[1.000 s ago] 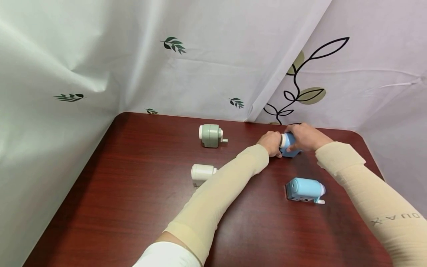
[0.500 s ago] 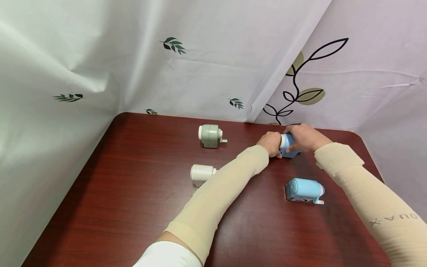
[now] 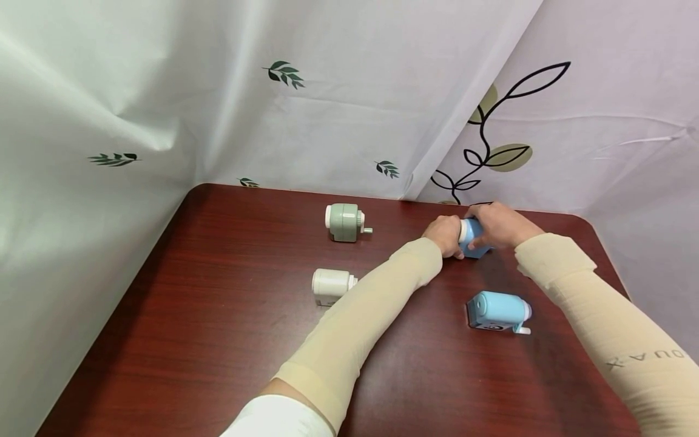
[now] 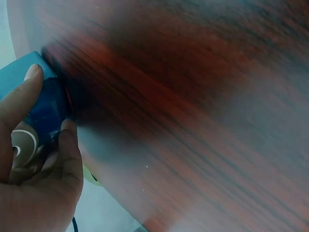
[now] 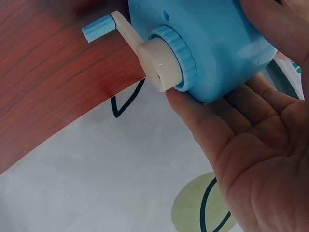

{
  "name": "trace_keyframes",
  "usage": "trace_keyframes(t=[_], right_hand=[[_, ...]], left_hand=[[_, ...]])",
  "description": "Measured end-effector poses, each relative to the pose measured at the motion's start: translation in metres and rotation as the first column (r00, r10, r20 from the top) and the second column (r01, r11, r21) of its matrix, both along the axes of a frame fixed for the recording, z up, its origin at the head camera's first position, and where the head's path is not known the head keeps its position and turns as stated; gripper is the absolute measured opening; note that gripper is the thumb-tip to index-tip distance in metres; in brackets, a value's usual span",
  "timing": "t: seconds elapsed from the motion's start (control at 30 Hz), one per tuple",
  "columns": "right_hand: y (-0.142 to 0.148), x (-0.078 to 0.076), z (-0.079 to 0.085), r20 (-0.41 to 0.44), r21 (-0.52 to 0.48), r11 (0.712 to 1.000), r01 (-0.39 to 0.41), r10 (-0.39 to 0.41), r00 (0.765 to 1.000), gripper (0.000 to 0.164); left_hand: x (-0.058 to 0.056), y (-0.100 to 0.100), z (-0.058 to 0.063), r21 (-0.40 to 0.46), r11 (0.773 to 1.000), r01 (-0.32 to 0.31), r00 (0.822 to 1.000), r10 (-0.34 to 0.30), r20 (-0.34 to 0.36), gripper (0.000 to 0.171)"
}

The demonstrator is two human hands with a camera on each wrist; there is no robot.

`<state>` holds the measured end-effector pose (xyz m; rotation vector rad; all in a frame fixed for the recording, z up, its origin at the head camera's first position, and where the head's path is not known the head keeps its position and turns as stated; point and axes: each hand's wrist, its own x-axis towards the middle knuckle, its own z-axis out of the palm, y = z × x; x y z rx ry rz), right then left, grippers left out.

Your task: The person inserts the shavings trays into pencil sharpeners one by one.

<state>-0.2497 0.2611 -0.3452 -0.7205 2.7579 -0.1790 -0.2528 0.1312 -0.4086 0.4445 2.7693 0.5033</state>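
At the table's far right, both hands are on a blue crank pencil sharpener (image 3: 472, 237). My right hand (image 3: 502, 223) grips its body from above, thumb on one side and fingers on the other. In the right wrist view the beige crank (image 5: 126, 31) and ribbed blue collar (image 5: 176, 50) are free of the fingers. My left hand (image 3: 443, 235) holds the opposite end. There, in the left wrist view, its thumb (image 4: 30, 92) and fingers lie around a pale round part (image 4: 25, 145) and a dark blue section (image 4: 49, 113). The palm side is partly hidden.
A light blue sharpener (image 3: 499, 309) lies nearer on the right. A green sharpener (image 3: 344, 223) stands at the back, and a white one (image 3: 330, 285) is partly covered by the left sleeve (image 3: 360, 315). White curtains (image 3: 327, 121) border the dark red table (image 3: 218, 303).
My left hand has shifted slightly right, closer against the sharpener, and a dark strip beside its fingers no longer shows. My right hand keeps its grip in nearly the same place.
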Motion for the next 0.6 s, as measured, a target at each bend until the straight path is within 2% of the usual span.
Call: trace_keyframes(t=[0.27, 0.6], right_hand=[[-0.0008, -0.0007, 0.0001, -0.004, 0.002, 1.0, -0.005, 0.005, 1.0, 0.058], [-0.0015, 0.0007, 0.0006, 0.009, 0.005, 1.0, 0.019, -0.019, 1.0, 0.059]], left_hand=[[-0.0031, -0.0003, -0.0011, 0.019, 1.0, -0.012, 1.0, 0.012, 0.02, 0.067], [-0.0007, -0.0012, 0.0024, -0.04, 0.999, 0.015, 0.999, -0.014, 0.033, 0.072]])
